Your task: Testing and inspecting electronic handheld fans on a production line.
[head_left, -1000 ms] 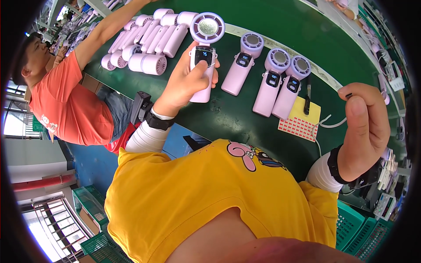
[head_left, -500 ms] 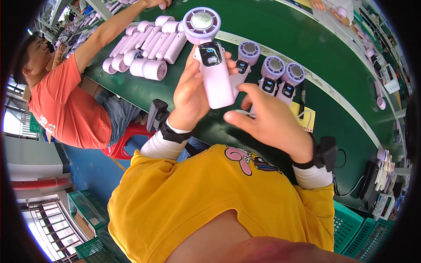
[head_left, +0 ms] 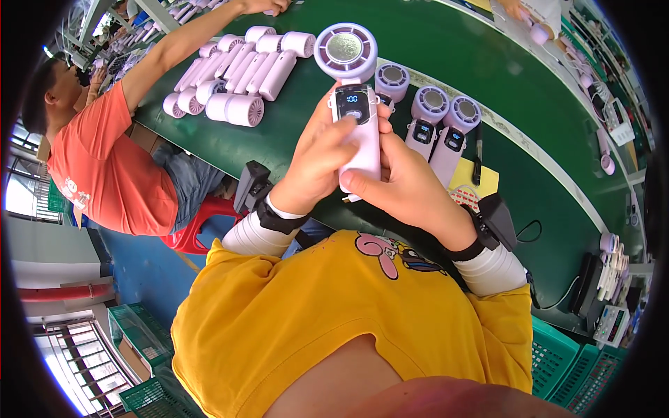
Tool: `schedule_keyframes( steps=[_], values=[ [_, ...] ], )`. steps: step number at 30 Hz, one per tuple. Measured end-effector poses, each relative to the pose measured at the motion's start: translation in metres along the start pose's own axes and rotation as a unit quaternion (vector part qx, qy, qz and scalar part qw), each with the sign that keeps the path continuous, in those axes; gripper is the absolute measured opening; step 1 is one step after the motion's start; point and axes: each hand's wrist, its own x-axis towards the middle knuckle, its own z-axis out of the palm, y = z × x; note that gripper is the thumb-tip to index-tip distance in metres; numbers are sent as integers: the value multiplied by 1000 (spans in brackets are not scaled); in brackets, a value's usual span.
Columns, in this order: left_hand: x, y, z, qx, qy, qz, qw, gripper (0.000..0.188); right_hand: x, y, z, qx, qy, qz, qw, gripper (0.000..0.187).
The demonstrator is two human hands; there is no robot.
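A pale purple handheld fan stands upright before me, its round head at the top and a lit black display below it. My left hand is closed around the handle from the left, its thumb on the front just under the display. My right hand grips the lower handle from the right, thumb near the bottom end. A small white piece with a metal tip shows under the handle, partly hidden by the hands. Just beyond the right hand lie more fans with lit displays.
Several purple fans lie in rows at the left of the green table. A black pen and yellow paper lie at the right. A co-worker in an orange shirt reaches across at the left. Green crates stand at lower right.
My right hand has moved left and closed on the fan's lower handle. The fan has shifted slightly right and down. My left thumb has come onto its front.
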Motion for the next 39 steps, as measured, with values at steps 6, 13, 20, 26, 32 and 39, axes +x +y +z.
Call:
schedule_keyframes(
  steps=[6, 13, 20, 26, 32, 39],
  values=[
    [-10, 16, -48, 452, 180, 311, 817, 36, 0, -23, -20, 139, -48, 72, 987, 39],
    [-21, 35, -20, 721, -195, 376, 548, 23, 4, -11, -25, 241, -174, 175, 939, 39],
    [-8, 30, -42, 756, -57, 76, 648, 29, 4, -24, -31, 155, -56, 136, 977, 31],
    [64, 26, -114, 893, -78, -72, 437, 33, -4, -50, -41, 151, -30, 103, 983, 29],
    [90, 18, -135, 947, 4, 40, 320, 32, -11, -61, -48, 128, -3, 92, 987, 25],
    [90, 10, -108, 945, 59, 62, 316, 31, -17, -74, -70, 67, 24, 54, 996, 22]
  ],
)
